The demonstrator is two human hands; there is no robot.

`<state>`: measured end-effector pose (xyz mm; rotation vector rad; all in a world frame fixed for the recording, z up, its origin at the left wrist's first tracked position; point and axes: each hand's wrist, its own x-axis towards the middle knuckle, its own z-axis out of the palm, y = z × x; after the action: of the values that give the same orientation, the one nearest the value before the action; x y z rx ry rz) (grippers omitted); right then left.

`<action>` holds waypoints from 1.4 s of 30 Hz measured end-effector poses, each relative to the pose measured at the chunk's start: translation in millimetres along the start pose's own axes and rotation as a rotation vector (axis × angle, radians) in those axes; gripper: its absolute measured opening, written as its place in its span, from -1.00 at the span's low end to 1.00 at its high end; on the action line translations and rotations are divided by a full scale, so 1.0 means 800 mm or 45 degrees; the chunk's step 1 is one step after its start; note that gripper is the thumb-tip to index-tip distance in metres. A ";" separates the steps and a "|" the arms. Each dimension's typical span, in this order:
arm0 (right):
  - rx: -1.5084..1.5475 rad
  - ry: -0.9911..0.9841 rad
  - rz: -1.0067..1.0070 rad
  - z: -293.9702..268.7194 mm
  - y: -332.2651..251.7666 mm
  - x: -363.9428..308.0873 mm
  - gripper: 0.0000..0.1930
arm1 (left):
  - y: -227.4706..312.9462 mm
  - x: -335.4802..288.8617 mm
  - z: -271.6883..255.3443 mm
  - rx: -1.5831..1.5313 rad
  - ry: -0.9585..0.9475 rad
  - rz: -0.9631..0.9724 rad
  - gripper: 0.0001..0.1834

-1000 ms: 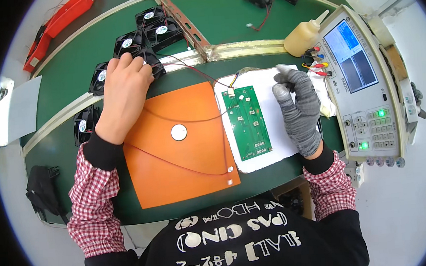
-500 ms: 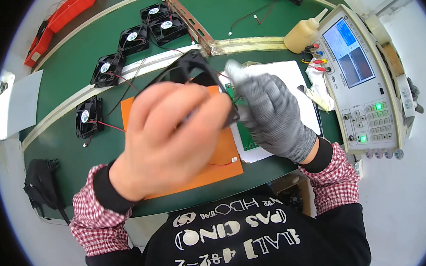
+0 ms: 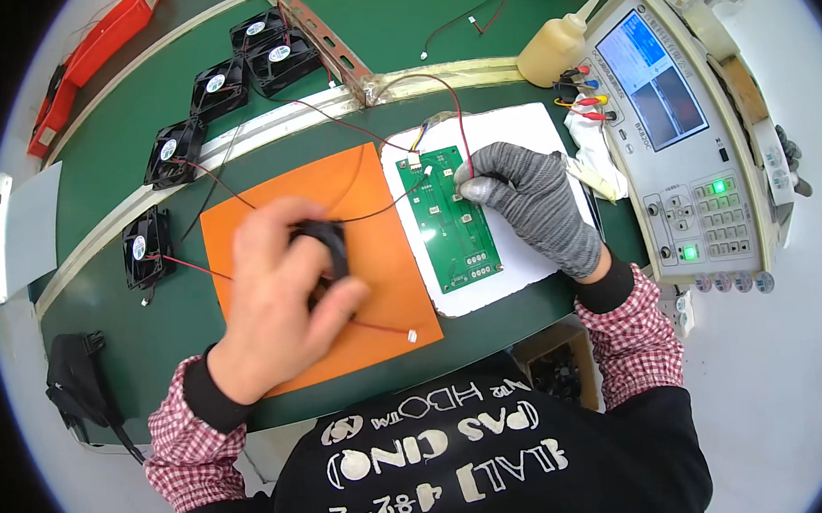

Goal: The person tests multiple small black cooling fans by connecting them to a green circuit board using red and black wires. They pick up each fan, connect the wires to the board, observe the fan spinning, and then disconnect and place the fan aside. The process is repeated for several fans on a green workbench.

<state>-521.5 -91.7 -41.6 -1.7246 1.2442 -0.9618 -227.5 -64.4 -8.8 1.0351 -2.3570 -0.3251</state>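
Observation:
My bare left hand (image 3: 276, 309) is closed around a black cooling fan (image 3: 332, 248) over an orange sheet (image 3: 399, 286); hand and fan are slightly blurred, and the hand hides much of the fan. A thin dark lead runs from the fan to a small white plug (image 3: 428, 170) over the green circuit board (image 3: 453, 244). In its grey glove, my right hand (image 3: 531, 205) pinches a red wire (image 3: 461, 124) at the board's right edge. The board lies on a white pad (image 3: 522, 134). Another white plug (image 3: 412, 336) rests on the orange sheet.
Several black fans (image 3: 218, 87) with leads line the left and back. A metal rail (image 3: 325, 43) crosses the table's rear. On the right stand a test instrument (image 3: 679, 142) with a lit screen and a yellowish squeeze bottle (image 3: 551, 51). A black pouch (image 3: 81, 375) sits far left.
My left hand has lowered the fan leftward onto the orange sheet's area, uncovering the circuit board. My gloved right hand has shifted slightly left and now pinches the red wire. The whole view has shifted a little.

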 end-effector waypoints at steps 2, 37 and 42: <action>-0.125 0.013 -0.205 0.002 0.020 0.003 -0.87 | 0.004 0.009 0.001 -0.017 -0.280 0.090 -0.42; -0.245 -0.014 -0.260 0.008 0.028 0.006 -0.85 | 0.071 -0.015 -0.070 -0.900 0.177 -0.324 -0.02; -0.504 0.057 -0.446 0.008 0.030 0.001 -0.81 | 0.041 0.023 -0.054 -0.128 0.120 0.532 -0.11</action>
<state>-524.1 -96.5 -65.7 -2.2988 1.2450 -1.0025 -233.2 -55.7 47.5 0.4813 -2.3707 -0.2261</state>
